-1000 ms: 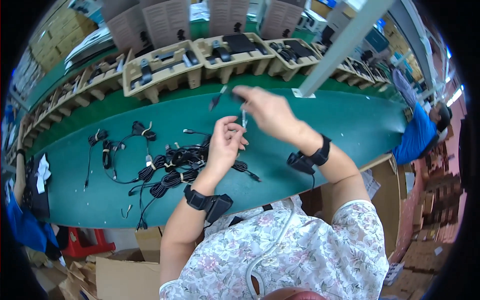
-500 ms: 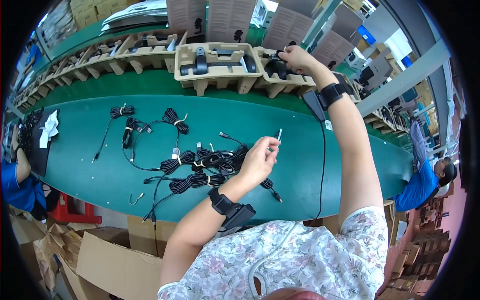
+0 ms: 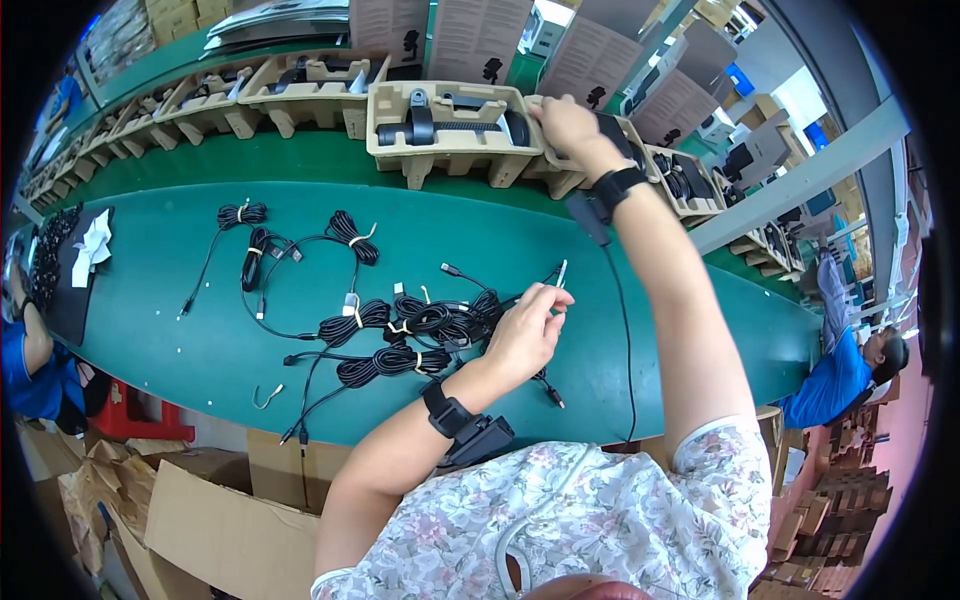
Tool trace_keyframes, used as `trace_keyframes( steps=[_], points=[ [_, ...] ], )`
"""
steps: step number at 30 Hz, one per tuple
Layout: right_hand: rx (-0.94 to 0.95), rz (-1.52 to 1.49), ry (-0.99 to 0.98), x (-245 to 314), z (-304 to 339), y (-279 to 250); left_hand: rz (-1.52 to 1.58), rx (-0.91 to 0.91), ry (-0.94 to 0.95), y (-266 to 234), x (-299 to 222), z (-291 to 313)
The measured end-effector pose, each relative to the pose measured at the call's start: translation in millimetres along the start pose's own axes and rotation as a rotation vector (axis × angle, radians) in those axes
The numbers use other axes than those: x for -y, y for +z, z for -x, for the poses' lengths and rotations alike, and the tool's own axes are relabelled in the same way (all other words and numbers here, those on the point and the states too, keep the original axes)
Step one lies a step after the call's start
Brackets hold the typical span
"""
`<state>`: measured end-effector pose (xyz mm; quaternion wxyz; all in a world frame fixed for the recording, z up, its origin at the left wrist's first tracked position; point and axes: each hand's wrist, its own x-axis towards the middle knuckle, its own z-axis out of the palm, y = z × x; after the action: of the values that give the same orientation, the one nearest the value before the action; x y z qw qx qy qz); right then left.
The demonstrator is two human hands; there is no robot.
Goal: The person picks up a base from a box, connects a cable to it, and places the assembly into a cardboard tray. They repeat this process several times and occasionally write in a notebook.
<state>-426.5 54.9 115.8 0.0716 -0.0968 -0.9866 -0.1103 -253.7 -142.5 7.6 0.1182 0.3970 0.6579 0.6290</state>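
Observation:
My right hand reaches to the far side, its closed fingers at the left edge of a moulded beige tray. My hand hides part of that tray, and a black item shows inside it to the right. My left hand is over the bench beside a pile of coiled black cables, fingers curled together. Whatever it grips is hidden. Just past its fingertips sticks out a thin white-tipped piece. Several more tied cable bundles lie to the left.
Another beige tray with black parts stands left of my right hand, in a row of similar trays. Grey printed boxes stand behind. A metal post slants at right. Co-workers sit at both ends; cardboard boxes lie below the bench.
My right hand has moved left, from a black part in the tray to the tray's left edge. The trays have shifted slightly right. My left hand has barely moved.

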Motion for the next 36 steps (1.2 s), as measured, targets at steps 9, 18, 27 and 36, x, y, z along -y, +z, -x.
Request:
trace_keyframes(
  steps=[9, 18, 27, 36],
  points=[
    [-0.262, -0.786, 0.234, -17, 5, 39, -0.035, -0.021, 0.012, -5, 4, 2],
    [-0.337, -0.132, 0.158, -4, 5, 29, -0.045, -0.008, -0.007, -6, 10, -3],
    [-0.526, -0.411, -0.238, -38, 109, 37, -0.044, 0.064, -0.165, 3, 14, -11],
    [-0.747, -0.417, 0.288, -157, 379, 19, -0.251, 0.152, -0.063, -9, 45, -8]
  ],
)
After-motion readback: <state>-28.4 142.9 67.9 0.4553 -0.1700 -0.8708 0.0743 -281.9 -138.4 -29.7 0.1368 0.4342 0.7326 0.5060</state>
